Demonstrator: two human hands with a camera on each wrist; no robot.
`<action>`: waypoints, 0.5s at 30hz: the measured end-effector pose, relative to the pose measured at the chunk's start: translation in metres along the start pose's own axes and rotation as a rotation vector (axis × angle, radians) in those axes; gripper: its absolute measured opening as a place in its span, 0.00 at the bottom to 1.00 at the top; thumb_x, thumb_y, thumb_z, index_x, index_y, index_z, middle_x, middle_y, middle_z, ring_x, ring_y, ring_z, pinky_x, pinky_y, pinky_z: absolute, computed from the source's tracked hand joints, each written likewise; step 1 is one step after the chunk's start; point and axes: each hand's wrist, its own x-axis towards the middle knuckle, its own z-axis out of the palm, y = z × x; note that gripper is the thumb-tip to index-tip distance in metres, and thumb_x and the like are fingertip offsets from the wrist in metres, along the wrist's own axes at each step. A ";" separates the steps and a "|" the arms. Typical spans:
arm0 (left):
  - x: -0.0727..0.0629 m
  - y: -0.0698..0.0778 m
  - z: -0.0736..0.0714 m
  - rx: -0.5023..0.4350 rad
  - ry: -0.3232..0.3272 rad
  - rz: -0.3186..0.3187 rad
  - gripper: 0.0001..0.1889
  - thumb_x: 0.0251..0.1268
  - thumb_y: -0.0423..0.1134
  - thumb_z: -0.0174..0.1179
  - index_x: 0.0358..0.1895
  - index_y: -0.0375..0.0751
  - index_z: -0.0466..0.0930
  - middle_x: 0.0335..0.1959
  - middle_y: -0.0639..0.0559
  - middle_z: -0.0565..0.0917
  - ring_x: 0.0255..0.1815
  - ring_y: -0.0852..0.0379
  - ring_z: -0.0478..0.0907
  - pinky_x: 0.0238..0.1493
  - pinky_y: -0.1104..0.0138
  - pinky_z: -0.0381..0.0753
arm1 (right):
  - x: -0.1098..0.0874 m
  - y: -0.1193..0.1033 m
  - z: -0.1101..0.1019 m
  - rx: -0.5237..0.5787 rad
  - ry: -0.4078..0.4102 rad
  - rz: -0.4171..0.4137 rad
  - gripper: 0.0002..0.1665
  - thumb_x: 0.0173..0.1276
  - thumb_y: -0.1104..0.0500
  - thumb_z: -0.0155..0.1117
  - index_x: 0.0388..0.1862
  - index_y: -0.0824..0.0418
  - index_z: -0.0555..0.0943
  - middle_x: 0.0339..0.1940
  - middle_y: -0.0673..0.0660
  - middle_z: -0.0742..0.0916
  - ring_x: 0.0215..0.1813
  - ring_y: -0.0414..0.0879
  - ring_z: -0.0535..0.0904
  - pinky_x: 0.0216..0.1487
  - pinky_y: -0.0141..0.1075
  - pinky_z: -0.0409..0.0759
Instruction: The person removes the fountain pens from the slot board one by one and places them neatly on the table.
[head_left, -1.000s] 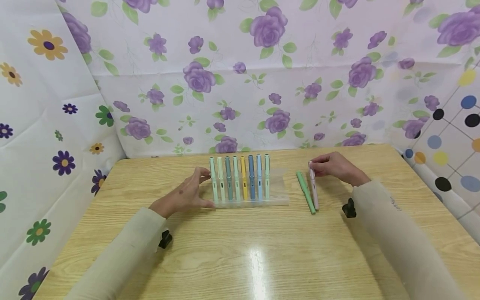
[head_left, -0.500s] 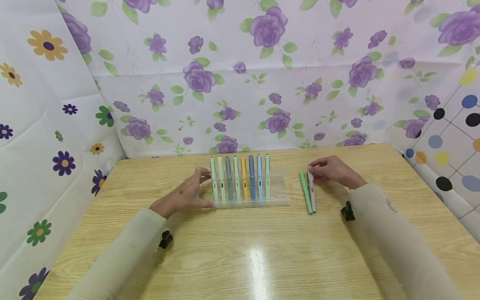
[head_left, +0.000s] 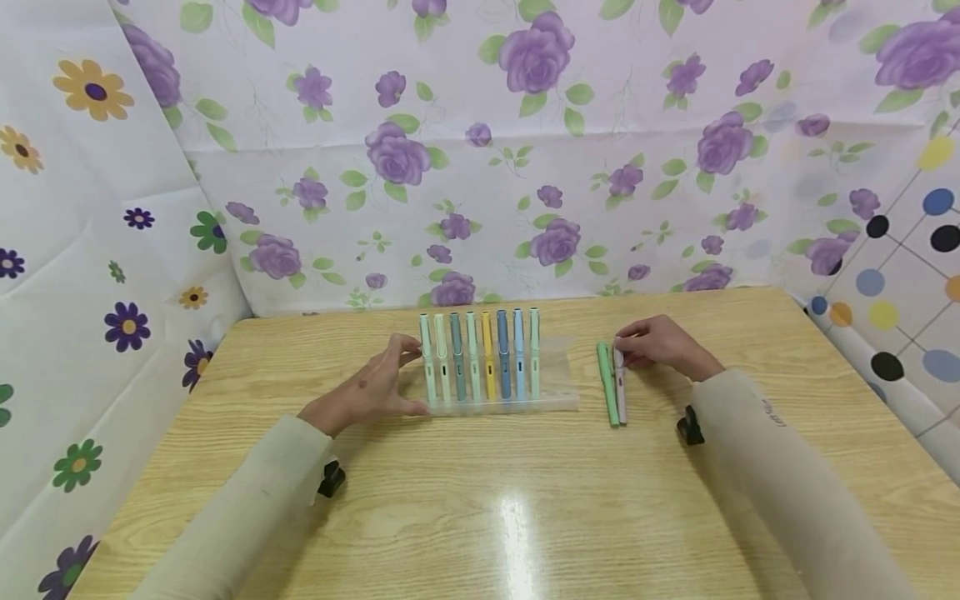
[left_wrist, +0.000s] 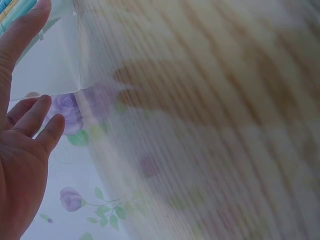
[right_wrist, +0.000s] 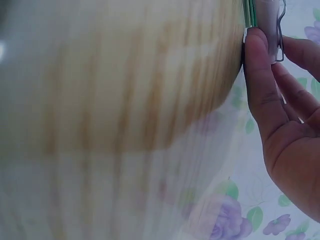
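A clear pen stand holds a row of several pens, among them a yellow pen and a dark blue pen. My left hand grips the stand's left end, thumb at the front lip and fingers by the back edge; the left wrist view shows the clear sheet between them. To the right of the stand, my right hand pinches the clip end of a pale pink pen between thumb and fingers. A green pen lies right beside it, at a slight slant.
Both pens at the right lie on a glossy wooden table. A floral sheet rises behind the table's back edge. Patterned sheets flank the left and right sides. Black clips sit at both sleeve cuffs.
My right hand has shifted slightly left and nearer with the pink pen, bringing it alongside the green pen, which has moved and straightened a little. My left hand and the stand stay put.
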 end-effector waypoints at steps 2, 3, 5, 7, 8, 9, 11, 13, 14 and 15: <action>0.000 0.000 0.000 0.000 -0.002 0.001 0.49 0.50 0.40 0.79 0.67 0.36 0.50 0.71 0.34 0.59 0.75 0.39 0.61 0.68 0.45 0.66 | 0.001 0.000 0.002 -0.008 0.002 0.006 0.26 0.75 0.56 0.62 0.62 0.75 0.75 0.43 0.63 0.88 0.40 0.48 0.87 0.44 0.40 0.86; 0.000 0.000 0.000 0.000 -0.002 0.002 0.49 0.50 0.40 0.79 0.66 0.36 0.50 0.71 0.34 0.59 0.75 0.39 0.61 0.68 0.44 0.66 | 0.001 -0.001 0.002 -0.013 0.003 0.008 0.26 0.75 0.57 0.62 0.62 0.75 0.76 0.43 0.63 0.88 0.40 0.47 0.87 0.44 0.40 0.86; 0.000 0.000 0.000 0.003 -0.001 0.005 0.49 0.50 0.40 0.79 0.66 0.37 0.50 0.71 0.34 0.59 0.75 0.39 0.61 0.68 0.45 0.66 | 0.002 -0.001 0.003 -0.023 0.006 0.013 0.25 0.75 0.57 0.62 0.61 0.75 0.76 0.41 0.62 0.88 0.39 0.47 0.87 0.43 0.39 0.86; 0.000 0.000 0.000 0.003 0.001 0.010 0.49 0.50 0.40 0.79 0.66 0.36 0.50 0.70 0.34 0.59 0.75 0.39 0.61 0.68 0.45 0.66 | 0.003 -0.001 0.004 -0.029 0.008 0.018 0.24 0.75 0.57 0.62 0.60 0.75 0.77 0.40 0.61 0.88 0.38 0.46 0.86 0.42 0.38 0.86; 0.000 0.000 0.000 0.006 0.002 0.012 0.49 0.50 0.40 0.79 0.66 0.36 0.50 0.70 0.34 0.59 0.74 0.39 0.61 0.68 0.45 0.66 | 0.003 -0.001 0.004 -0.031 0.007 0.019 0.24 0.75 0.57 0.61 0.60 0.75 0.77 0.40 0.61 0.88 0.38 0.46 0.86 0.42 0.38 0.86; 0.000 0.000 0.000 0.006 0.004 0.014 0.49 0.50 0.40 0.79 0.66 0.36 0.50 0.70 0.34 0.59 0.74 0.39 0.61 0.68 0.45 0.66 | 0.003 -0.001 0.004 -0.035 0.007 0.019 0.23 0.75 0.57 0.61 0.59 0.75 0.77 0.40 0.60 0.88 0.38 0.45 0.86 0.42 0.38 0.86; 0.000 0.000 0.000 0.011 0.005 0.017 0.49 0.50 0.40 0.79 0.66 0.36 0.50 0.70 0.34 0.59 0.74 0.39 0.61 0.68 0.45 0.66 | 0.003 -0.001 0.004 -0.038 0.005 0.021 0.23 0.75 0.57 0.61 0.59 0.75 0.77 0.39 0.60 0.88 0.38 0.45 0.86 0.42 0.38 0.86; 0.000 0.000 0.000 0.016 0.004 0.020 0.49 0.50 0.40 0.79 0.66 0.35 0.50 0.70 0.34 0.59 0.74 0.39 0.62 0.68 0.45 0.67 | 0.003 -0.001 0.004 -0.039 0.004 0.025 0.23 0.75 0.57 0.61 0.59 0.75 0.77 0.39 0.60 0.88 0.38 0.45 0.86 0.41 0.38 0.86; 0.000 0.000 0.000 0.019 0.003 0.020 0.49 0.50 0.40 0.79 0.66 0.35 0.50 0.70 0.34 0.59 0.74 0.39 0.62 0.68 0.45 0.67 | 0.002 -0.001 0.004 -0.041 0.003 0.025 0.24 0.75 0.57 0.61 0.59 0.75 0.77 0.39 0.60 0.88 0.38 0.45 0.86 0.42 0.38 0.86; 0.000 0.000 0.000 0.018 0.002 0.020 0.49 0.50 0.40 0.79 0.66 0.35 0.50 0.70 0.34 0.59 0.74 0.39 0.62 0.68 0.45 0.67 | 0.002 -0.002 0.004 -0.043 0.003 0.027 0.24 0.75 0.57 0.61 0.60 0.75 0.77 0.40 0.60 0.88 0.38 0.45 0.86 0.42 0.38 0.86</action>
